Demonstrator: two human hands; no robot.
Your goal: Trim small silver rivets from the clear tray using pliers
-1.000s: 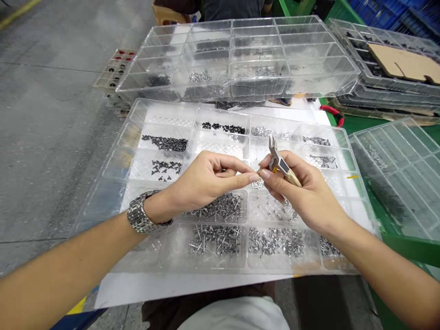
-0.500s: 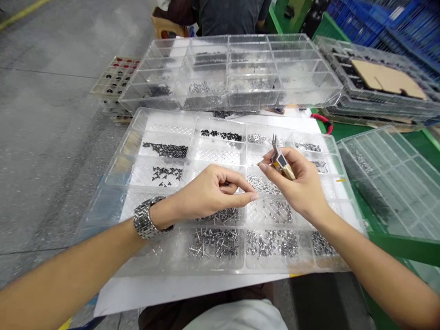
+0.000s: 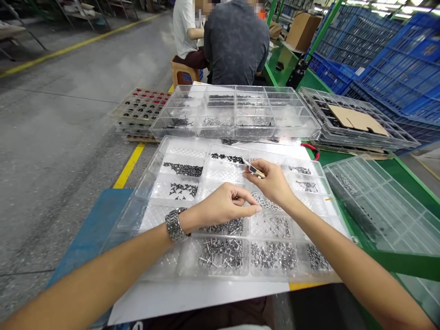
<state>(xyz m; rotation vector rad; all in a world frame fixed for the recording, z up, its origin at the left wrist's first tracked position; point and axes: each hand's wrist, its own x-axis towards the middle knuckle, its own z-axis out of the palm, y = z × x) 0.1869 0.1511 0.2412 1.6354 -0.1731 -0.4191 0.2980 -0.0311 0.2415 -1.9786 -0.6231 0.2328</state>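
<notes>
A clear divided tray lies in front of me, with small metal and black parts sorted in its compartments. My right hand is closed around small pliers, their jaws pointing up and left near the black screws. Over the middle of the tray, my left hand has thumb and forefinger pinched together; whatever lies between the tips is too small to make out. Silver pins fill a near compartment below it. Short silver parts lie to their right.
Another clear divided tray stands behind. Stacked trays with cardboard sit at right, beside blue crates. A clear tray rests on the green bench. Two people sit ahead, one in a dark shirt.
My view has tilted up, bringing more of the people and crates into sight. My right hand has moved left with the pliers, which now tip leftward. My left hand keeps its pinch.
</notes>
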